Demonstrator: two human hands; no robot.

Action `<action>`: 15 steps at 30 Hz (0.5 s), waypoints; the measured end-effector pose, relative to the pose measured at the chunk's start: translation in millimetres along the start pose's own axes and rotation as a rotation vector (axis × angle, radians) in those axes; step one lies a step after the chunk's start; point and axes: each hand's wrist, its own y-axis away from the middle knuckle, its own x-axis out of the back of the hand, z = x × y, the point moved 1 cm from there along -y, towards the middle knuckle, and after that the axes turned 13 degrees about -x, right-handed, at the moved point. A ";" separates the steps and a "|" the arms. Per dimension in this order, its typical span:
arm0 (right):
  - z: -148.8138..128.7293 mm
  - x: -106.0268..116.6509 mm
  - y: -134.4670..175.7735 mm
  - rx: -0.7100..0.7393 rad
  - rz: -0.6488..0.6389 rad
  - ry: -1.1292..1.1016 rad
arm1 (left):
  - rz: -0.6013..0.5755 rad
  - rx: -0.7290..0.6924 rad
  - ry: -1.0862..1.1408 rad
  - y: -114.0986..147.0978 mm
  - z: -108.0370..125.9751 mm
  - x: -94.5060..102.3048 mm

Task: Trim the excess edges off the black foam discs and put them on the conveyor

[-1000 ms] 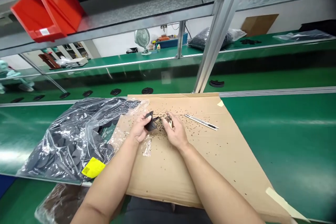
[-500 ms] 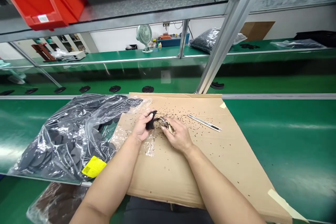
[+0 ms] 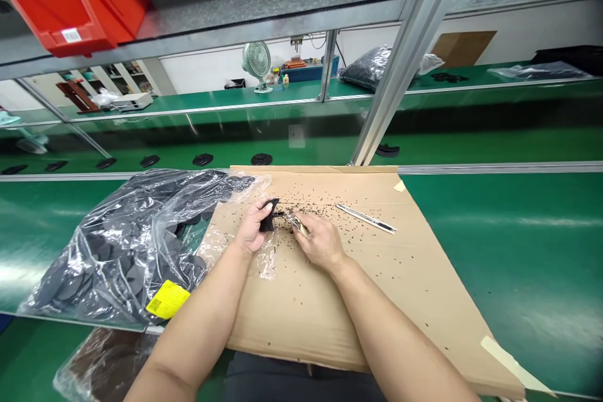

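Note:
My left hand (image 3: 253,226) is closed around a dark, thin, curved plastic part (image 3: 268,216), held on edge above the cardboard. My right hand (image 3: 321,240) grips small cutting pliers (image 3: 298,223) with pale handles; most of the handles are hidden by my fingers. The jaws point left, at a narrow black piece (image 3: 279,214) sticking out from the part. Whether the jaws touch it I cannot tell. Many tiny black bits lie on the cardboard sheet (image 3: 301,320) under and around both hands.
A utility knife (image 3: 366,218) lies right of my hands. On the left sits a clear bag (image 3: 117,245) of dark discs with a yellow label (image 3: 168,299). Several black disc stacks (image 3: 203,159) line the green belt behind. A metal post (image 3: 409,69) and a red bin (image 3: 89,6) stand ahead.
The pliers' handles have come closer together in my right hand, and its fingers have curled in. My left hand keeps the part in nearly the same place. The view has shifted slightly.

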 end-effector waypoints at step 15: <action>-3.8 6.4 -0.2 -0.182 0.037 -0.308 | 0.032 -0.046 -0.024 -0.9 0.6 -1.6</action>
